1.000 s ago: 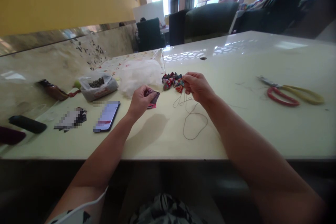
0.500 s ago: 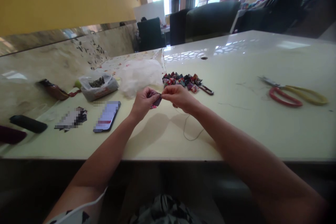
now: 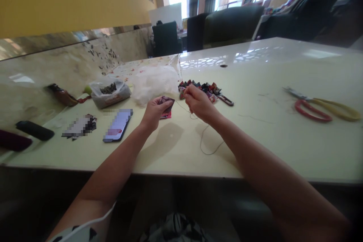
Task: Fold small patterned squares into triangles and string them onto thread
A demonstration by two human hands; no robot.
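My left hand (image 3: 153, 113) pinches a small folded piece of fabric (image 3: 168, 104), dark purple with a pink-red part beneath, above the white table. Just to its right, my right hand (image 3: 196, 100) is raised with its fingertips pressed together. What they grip is too small to make out. A thin thread (image 3: 183, 107) runs from the fabric toward my right hand, and a loop of it (image 3: 208, 154) hangs below that wrist. Behind my right hand lies a cluster of small patterned fabric pieces (image 3: 214, 87), with thread snips (image 3: 226, 100) beside it.
Large scissors (image 3: 313, 110) with red and yellow handles lie at right near loose thread ends. At left are a phone (image 3: 117, 125), a stack of patches (image 3: 79, 126), a dark thread spool (image 3: 35, 130) and an open plastic bag (image 3: 111, 96). White stuffing (image 3: 154, 83) sits behind my left hand.
My right hand has moved away from the fabric, to the right and slightly up, with thread now stretching between them. My left hand still holds the fabric, more of which shows.
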